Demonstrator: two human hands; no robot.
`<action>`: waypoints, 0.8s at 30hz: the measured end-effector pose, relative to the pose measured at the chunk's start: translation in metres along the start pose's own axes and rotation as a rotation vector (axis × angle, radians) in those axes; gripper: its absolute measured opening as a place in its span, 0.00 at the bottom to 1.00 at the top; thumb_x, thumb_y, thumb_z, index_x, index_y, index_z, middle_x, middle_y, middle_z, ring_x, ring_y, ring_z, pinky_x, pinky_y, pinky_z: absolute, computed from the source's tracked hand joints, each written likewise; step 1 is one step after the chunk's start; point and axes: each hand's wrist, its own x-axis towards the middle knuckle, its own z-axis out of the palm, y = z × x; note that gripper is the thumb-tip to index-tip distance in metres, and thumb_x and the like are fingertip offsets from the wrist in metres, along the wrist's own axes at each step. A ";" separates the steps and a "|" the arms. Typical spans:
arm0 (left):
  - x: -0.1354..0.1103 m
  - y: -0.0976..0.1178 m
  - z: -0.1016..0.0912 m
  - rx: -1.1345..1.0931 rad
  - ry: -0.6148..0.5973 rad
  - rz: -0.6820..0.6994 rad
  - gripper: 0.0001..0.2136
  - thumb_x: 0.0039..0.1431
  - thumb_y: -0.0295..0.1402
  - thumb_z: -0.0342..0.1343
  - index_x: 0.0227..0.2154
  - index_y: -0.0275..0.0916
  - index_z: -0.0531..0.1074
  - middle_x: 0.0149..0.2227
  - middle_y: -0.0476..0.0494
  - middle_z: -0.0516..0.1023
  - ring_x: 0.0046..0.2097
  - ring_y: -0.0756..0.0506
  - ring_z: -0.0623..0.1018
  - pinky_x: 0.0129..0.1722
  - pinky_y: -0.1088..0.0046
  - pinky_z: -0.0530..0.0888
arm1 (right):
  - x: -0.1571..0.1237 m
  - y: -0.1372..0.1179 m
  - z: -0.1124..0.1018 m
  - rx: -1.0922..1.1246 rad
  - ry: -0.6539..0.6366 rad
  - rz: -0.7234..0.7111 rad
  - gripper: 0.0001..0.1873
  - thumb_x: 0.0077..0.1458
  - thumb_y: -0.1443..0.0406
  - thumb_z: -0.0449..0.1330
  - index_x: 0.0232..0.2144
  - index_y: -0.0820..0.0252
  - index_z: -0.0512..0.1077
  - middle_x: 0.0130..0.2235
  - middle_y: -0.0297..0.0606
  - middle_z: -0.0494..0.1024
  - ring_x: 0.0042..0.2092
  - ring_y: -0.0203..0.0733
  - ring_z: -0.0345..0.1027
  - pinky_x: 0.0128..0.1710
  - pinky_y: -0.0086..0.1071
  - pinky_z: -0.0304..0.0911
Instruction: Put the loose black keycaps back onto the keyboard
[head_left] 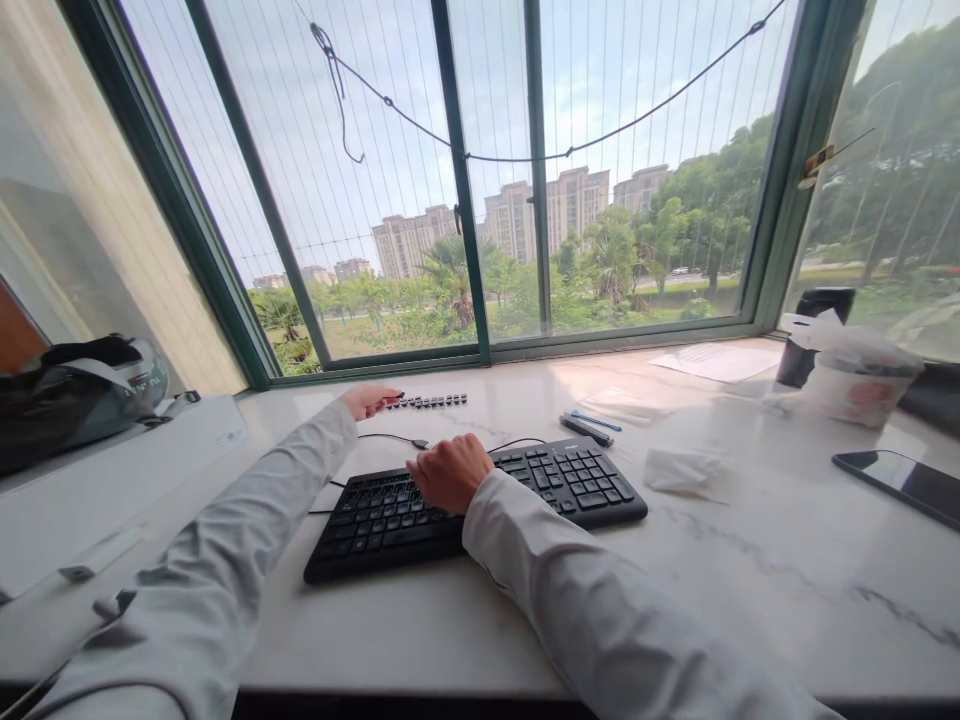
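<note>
Pinched end of keycap row (429, 401), centre frame, with left hand (367, 401); rested curled, empty right hand (450, 471) on keyboard (570, 480) below.

Far side: a wide bay window (459, 200) with dark green frames is recorded. Thin vertical bars and a slack cord (525, 157) are noted across the panes. Hazy daylight is admitted. Apartment blocks (525, 215) and trees (697, 220) are seen outside. A white marble sill (750, 580) is lit near; a beige wall (67, 150) is seen left.
</note>
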 end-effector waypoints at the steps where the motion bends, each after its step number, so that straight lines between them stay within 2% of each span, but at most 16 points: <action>1: -0.007 0.003 -0.004 0.001 -0.037 -0.001 0.18 0.46 0.43 0.62 0.33 0.31 0.73 0.30 0.42 0.76 0.22 0.55 0.62 0.18 0.78 0.57 | 0.000 0.001 -0.001 -0.005 -0.010 0.026 0.25 0.62 0.57 0.42 0.30 0.60 0.76 0.30 0.45 0.78 0.33 0.45 0.73 0.31 0.34 0.60; 4: -0.034 0.004 -0.011 0.000 -0.118 0.026 0.19 0.43 0.43 0.64 0.34 0.33 0.74 0.34 0.42 0.77 0.22 0.55 0.61 0.18 0.77 0.52 | 0.001 0.006 -0.004 -0.025 -0.047 0.101 0.25 0.62 0.57 0.41 0.32 0.60 0.76 0.32 0.46 0.79 0.34 0.45 0.73 0.32 0.34 0.59; 6: -0.056 -0.001 -0.008 -0.008 -0.150 0.072 0.19 0.42 0.43 0.64 0.35 0.35 0.74 0.39 0.43 0.77 0.25 0.55 0.64 0.19 0.78 0.53 | 0.002 0.009 -0.005 -0.047 -0.067 0.166 0.26 0.62 0.57 0.40 0.32 0.60 0.76 0.32 0.46 0.78 0.35 0.46 0.73 0.32 0.35 0.59; 8: -0.078 -0.008 -0.002 0.019 -0.211 0.207 0.20 0.46 0.46 0.60 0.37 0.35 0.73 0.43 0.41 0.76 0.26 0.55 0.66 0.20 0.79 0.56 | 0.003 0.012 -0.005 -0.065 -0.086 0.217 0.27 0.63 0.56 0.38 0.35 0.59 0.76 0.34 0.46 0.78 0.36 0.45 0.72 0.33 0.34 0.58; 11: -0.102 -0.021 0.008 0.022 -0.311 0.328 0.22 0.48 0.48 0.57 0.39 0.34 0.72 0.42 0.39 0.76 0.23 0.56 0.65 0.20 0.79 0.57 | 0.003 0.016 -0.002 -0.091 -0.101 0.248 0.27 0.62 0.54 0.37 0.40 0.56 0.74 0.35 0.46 0.78 0.37 0.45 0.72 0.34 0.34 0.58; 15: -0.112 -0.030 0.013 0.028 -0.467 0.362 0.24 0.47 0.48 0.58 0.44 0.36 0.71 0.39 0.41 0.77 0.22 0.57 0.64 0.19 0.79 0.56 | 0.004 0.019 0.004 -0.120 -0.084 0.252 0.27 0.61 0.49 0.37 0.47 0.53 0.69 0.35 0.44 0.78 0.37 0.47 0.72 0.32 0.34 0.57; 20: -0.112 -0.031 0.010 0.019 -0.506 0.356 0.24 0.45 0.48 0.60 0.41 0.36 0.74 0.37 0.42 0.77 0.20 0.58 0.62 0.19 0.79 0.54 | 0.005 0.015 0.010 -0.124 -0.080 0.260 0.28 0.60 0.47 0.37 0.51 0.52 0.63 0.34 0.44 0.79 0.36 0.47 0.72 0.33 0.33 0.56; 24: -0.115 -0.027 0.005 0.005 -0.539 0.311 0.24 0.42 0.46 0.62 0.41 0.36 0.74 0.31 0.44 0.76 0.19 0.58 0.61 0.17 0.79 0.50 | 0.004 0.014 0.008 -0.141 -0.096 0.242 0.26 0.61 0.49 0.38 0.53 0.52 0.60 0.36 0.45 0.79 0.37 0.47 0.73 0.33 0.33 0.56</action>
